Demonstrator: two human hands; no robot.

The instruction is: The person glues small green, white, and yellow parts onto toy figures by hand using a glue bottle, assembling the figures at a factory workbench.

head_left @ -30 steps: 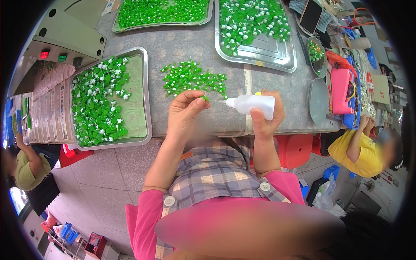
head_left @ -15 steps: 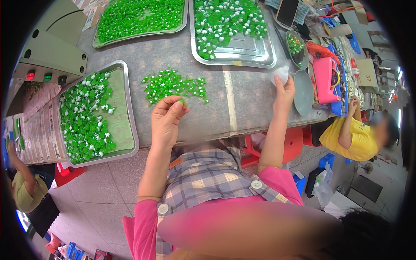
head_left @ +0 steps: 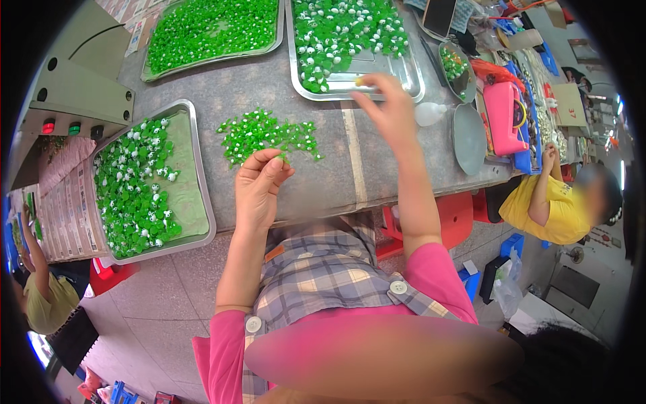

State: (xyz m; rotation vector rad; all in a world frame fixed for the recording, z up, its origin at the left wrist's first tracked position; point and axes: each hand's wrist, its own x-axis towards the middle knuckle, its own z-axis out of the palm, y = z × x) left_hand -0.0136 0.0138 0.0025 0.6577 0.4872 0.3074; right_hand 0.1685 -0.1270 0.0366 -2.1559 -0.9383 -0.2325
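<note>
Your left hand [head_left: 259, 180] narrowly pinches a green piece [head_left: 283, 159], just nearside of the pile [head_left: 266, 135]; a loosened pinch could drop it among its likes. Your right hand [head_left: 391, 111], thumb and forefinger apart, hovers by the tray [head_left: 367, 62]; whether the yellow spot [head_left: 359, 81] at its fingertip is held or worn cannot be told. A sideways brush of that wrist could upset the bottle [head_left: 429, 114], near the dish [head_left: 469, 138].

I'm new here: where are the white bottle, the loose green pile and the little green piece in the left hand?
White bottle [head_left: 428, 114]: head view, on its body.
Loose green pile [head_left: 261, 137]: head view, near its middle.
Little green piece [head_left: 284, 158]: head view, on its exposed part.
</note>
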